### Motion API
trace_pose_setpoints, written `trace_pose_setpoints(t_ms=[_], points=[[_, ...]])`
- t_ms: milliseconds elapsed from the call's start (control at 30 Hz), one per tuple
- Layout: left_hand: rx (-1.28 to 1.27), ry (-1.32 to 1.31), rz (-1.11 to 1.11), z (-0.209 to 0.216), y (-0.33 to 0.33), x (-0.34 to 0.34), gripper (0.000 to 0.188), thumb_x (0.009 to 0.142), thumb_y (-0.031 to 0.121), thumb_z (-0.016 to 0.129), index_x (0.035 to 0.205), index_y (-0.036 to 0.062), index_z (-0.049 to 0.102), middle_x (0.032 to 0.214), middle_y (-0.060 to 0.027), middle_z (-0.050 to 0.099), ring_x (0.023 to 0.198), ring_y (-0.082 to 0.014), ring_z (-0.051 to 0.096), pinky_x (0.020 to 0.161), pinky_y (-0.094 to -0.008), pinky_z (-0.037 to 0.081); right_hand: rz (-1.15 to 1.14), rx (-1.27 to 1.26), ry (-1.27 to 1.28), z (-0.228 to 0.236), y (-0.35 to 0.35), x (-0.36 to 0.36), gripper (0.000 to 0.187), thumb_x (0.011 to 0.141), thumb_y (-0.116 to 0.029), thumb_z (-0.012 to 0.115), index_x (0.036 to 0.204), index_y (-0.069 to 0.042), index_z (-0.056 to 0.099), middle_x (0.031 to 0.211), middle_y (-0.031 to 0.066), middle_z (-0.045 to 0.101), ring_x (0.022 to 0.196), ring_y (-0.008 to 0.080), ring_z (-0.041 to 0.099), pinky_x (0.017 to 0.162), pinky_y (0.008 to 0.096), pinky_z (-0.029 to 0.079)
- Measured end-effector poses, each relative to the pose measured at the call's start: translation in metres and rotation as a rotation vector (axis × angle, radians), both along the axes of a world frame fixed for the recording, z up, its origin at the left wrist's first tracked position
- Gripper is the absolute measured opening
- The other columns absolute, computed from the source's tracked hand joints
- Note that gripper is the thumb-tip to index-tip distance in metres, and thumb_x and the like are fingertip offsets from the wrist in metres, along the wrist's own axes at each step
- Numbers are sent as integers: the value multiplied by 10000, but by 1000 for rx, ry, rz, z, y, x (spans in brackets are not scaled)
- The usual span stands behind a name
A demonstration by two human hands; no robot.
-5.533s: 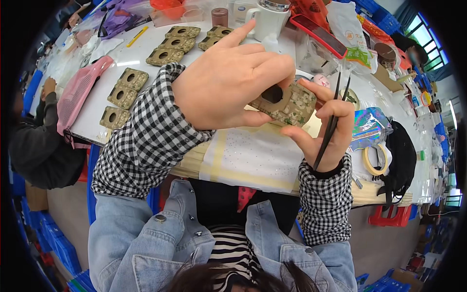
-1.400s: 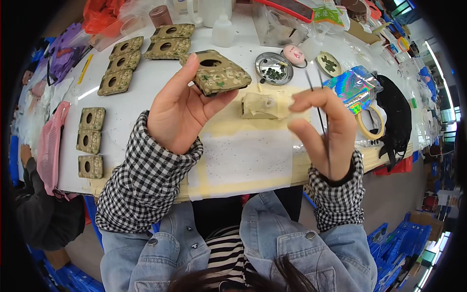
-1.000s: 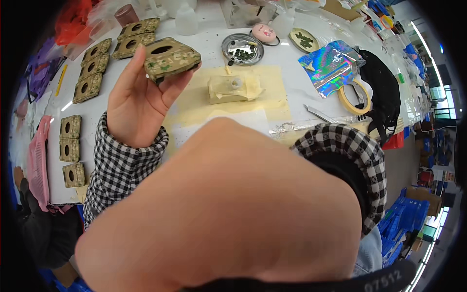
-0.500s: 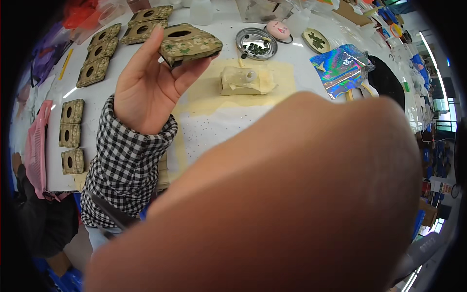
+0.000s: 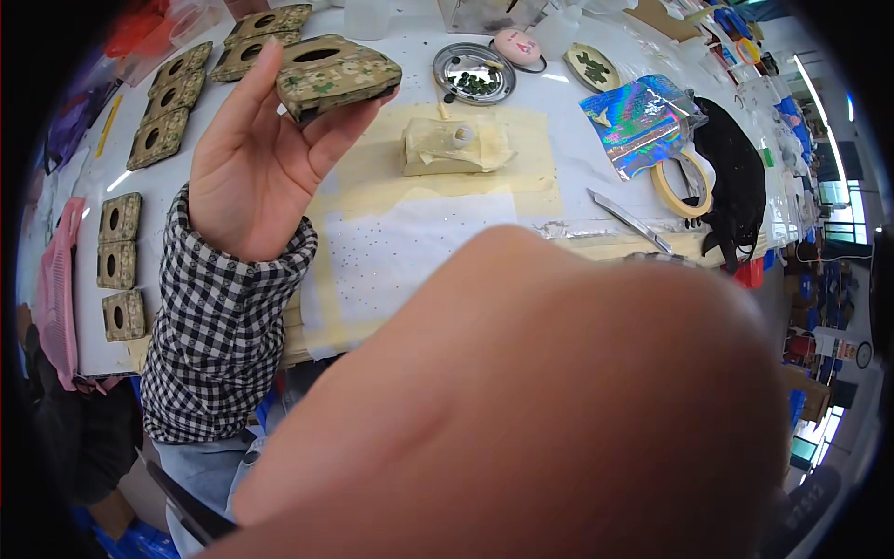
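While the left hand (image 5: 247,186) is gripping the camouflage-patterned model hull (image 5: 340,70) above the bench (image 5: 414,42), pinching only its edges is likely sparing the finish. The right hand (image 5: 531,401) is filling the foreground, its grip impossible to tell.

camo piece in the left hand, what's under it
Fingers of the left hand show under the camo piece; its underside faces away, so anything else there is hidden.
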State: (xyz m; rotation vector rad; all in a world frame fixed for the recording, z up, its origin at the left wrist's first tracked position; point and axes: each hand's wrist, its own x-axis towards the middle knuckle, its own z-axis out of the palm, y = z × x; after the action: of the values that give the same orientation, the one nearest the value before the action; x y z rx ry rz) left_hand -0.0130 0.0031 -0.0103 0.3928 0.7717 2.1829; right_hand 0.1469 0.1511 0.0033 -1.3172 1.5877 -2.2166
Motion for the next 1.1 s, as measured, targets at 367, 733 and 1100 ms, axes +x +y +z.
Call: trace_pose_setpoints(t_ms=[367,733,1100], points=[[-23,62,16,1,6,3,492,994,279,320,1323,-81,259,1284,-308,414,1236,-381,412,1014,-378,447,4,-25,183,21,3,12,607,926,-492,349,1143,23,589,1076,238,573,891,296,590,828,334,473],[13,-19,-21,-2,5,1,418,987,271,361,1234,-66,392,1228,-223,506,1154,-339,510,981,-367,471,-25,-131,243,36,-8,25,440,953,-349,418,1041,47,590,979,210,593,849,296,602,760,317,477],[69,-44,-29,-4,9,2,436,988,269,354,1262,-69,373,1249,-272,475,1181,-350,485,981,-366,468,180,-336,57,52,-51,-5,346,948,-231,440,1130,37,563,1013,177,591,936,316,589,808,330,468]])
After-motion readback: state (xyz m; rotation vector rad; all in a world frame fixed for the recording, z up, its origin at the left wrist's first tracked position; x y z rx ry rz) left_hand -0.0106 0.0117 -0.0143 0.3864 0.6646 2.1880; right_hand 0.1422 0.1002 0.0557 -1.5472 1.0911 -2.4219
